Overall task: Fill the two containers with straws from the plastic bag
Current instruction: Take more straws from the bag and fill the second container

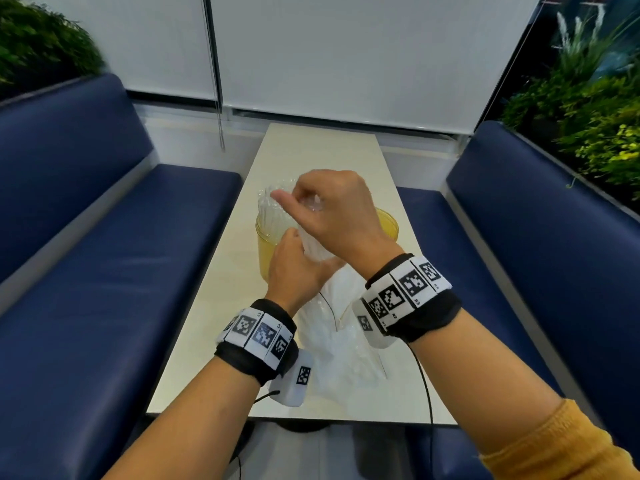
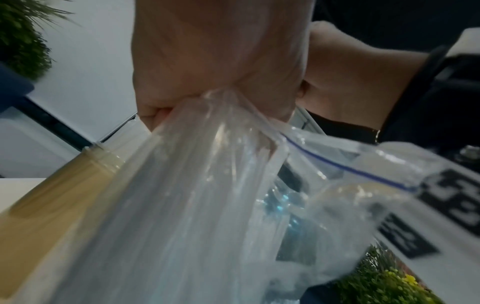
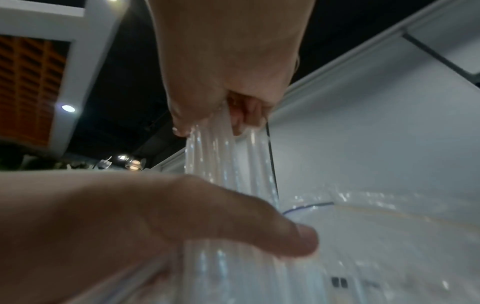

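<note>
Two yellow see-through containers stand mid-table. The left container [image 1: 265, 251] has clear straws [image 1: 270, 213] standing in it; the right container [image 1: 387, 224] is partly hidden behind my right hand [image 1: 323, 211]. That hand pinches the top of a bundle of clear straws [image 3: 228, 160] that sticks out of the plastic bag [image 1: 343, 344]. My left hand [image 1: 294, 268] grips the bag [image 2: 194, 205] around the bundle, just below the right hand [image 3: 223, 115]. The bag's blue zip line shows beside the left hand [image 2: 197, 90]. The left container [image 2: 46, 195] is close on its left.
The pale narrow table [image 1: 311, 150] runs away from me between two dark blue benches [image 1: 104, 258]. White blinds close the far end. Green plants sit behind both bench backs. The bag's lower part lies crumpled on the near tabletop.
</note>
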